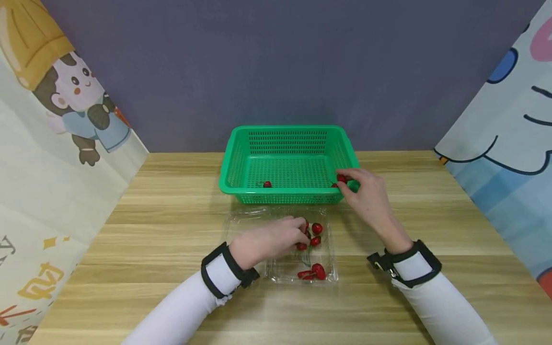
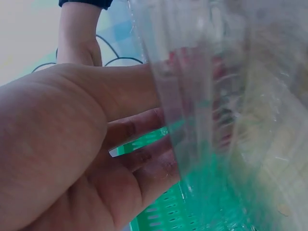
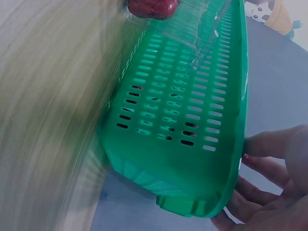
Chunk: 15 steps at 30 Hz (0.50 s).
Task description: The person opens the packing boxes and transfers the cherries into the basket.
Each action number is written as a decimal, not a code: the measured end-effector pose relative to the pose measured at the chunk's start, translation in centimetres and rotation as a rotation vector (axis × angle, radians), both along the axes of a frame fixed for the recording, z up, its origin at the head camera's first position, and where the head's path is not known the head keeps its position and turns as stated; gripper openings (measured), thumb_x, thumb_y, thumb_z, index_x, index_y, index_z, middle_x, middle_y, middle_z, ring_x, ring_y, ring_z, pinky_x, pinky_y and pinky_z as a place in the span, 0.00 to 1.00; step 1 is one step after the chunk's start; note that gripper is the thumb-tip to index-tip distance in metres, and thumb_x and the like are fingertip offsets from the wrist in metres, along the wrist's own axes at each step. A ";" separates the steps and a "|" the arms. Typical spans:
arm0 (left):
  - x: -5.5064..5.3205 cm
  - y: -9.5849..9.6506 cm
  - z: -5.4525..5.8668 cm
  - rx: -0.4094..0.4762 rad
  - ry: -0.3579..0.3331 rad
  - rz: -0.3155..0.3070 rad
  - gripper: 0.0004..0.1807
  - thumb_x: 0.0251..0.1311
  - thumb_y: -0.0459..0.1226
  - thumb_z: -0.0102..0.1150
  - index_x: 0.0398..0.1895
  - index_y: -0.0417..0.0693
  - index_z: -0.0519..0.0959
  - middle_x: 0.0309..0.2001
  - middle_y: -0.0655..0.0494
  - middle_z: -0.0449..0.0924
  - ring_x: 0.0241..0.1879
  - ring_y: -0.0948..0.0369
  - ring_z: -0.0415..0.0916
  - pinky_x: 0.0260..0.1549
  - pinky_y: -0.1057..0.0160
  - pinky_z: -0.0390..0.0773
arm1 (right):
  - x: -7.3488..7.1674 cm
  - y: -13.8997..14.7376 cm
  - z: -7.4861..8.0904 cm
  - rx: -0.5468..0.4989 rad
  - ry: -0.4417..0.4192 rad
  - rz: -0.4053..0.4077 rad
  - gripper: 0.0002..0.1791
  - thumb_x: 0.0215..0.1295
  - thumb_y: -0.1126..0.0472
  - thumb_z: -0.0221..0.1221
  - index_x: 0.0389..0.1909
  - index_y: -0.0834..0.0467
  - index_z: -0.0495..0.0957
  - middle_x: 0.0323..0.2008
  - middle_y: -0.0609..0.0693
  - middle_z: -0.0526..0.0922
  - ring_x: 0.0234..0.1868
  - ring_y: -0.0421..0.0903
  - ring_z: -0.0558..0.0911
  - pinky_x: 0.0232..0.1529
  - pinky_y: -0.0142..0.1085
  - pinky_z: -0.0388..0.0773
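Over the front right corner of a green basket [image 1: 291, 190], my right hand [image 1: 371, 194] pinches a red cherry [image 1: 341, 178] between thumb and forefinger. In the right wrist view this hand is by the basket's rim, and the cherry is mostly hidden. My left hand [image 1: 271, 239] reaches into a clear plastic box [image 1: 280, 278], its fingertips at a cherry [image 1: 302, 247]. Through the blurred box wall in the left wrist view, red shows by the thumb; I cannot tell whether the fingers grip it. Other cherries [image 1: 317, 228] lie around the fingertips.
More cherries [image 1: 318, 271] lie at the box's near end. Inside the basket, one cherry [image 1: 267, 184] is at the front left and another [image 1: 334, 185] at the front right. Behind the wooden table [image 1: 172, 215] rises a dark wall [image 1: 276, 72]; printed cloths hang on both sides.
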<state>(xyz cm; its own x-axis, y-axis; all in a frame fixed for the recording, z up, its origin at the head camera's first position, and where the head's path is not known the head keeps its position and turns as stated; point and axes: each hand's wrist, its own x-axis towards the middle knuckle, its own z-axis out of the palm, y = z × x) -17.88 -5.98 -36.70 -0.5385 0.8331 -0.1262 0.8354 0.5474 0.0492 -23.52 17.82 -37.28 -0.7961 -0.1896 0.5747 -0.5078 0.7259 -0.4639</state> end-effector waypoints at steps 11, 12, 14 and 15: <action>0.2 0.2 -0.5 0.052 -0.046 0.015 0.06 0.63 0.35 0.65 0.41 0.52 0.85 0.36 0.63 0.73 0.35 0.69 0.71 0.35 0.77 0.69 | 0.0 0.1 -0.1 -0.010 -0.047 -0.010 0.15 0.62 0.68 0.64 0.50 0.64 0.81 0.44 0.60 0.82 0.39 0.56 0.83 0.31 0.40 0.72; 0.3 0.2 -0.5 0.050 -0.045 0.016 0.05 0.62 0.35 0.65 0.40 0.52 0.84 0.36 0.63 0.73 0.35 0.69 0.72 0.35 0.77 0.70 | 0.1 0.1 -0.1 -0.010 -0.051 -0.010 0.15 0.62 0.68 0.64 0.50 0.64 0.81 0.44 0.60 0.82 0.40 0.56 0.83 0.33 0.41 0.74; 0.3 0.3 -0.6 0.045 -0.047 0.021 0.04 0.62 0.36 0.66 0.39 0.52 0.83 0.36 0.64 0.74 0.35 0.69 0.73 0.34 0.77 0.70 | 0.1 0.2 -0.1 -0.014 -0.065 -0.010 0.15 0.62 0.68 0.64 0.50 0.64 0.81 0.44 0.60 0.82 0.40 0.56 0.82 0.35 0.43 0.75; 0.3 0.4 -0.6 0.044 -0.051 0.023 0.03 0.62 0.36 0.66 0.38 0.52 0.83 0.35 0.64 0.75 0.36 0.69 0.74 0.34 0.77 0.70 | 0.1 0.2 -0.1 -0.016 -0.070 -0.007 0.15 0.62 0.68 0.63 0.50 0.64 0.80 0.44 0.60 0.82 0.41 0.57 0.82 0.37 0.44 0.75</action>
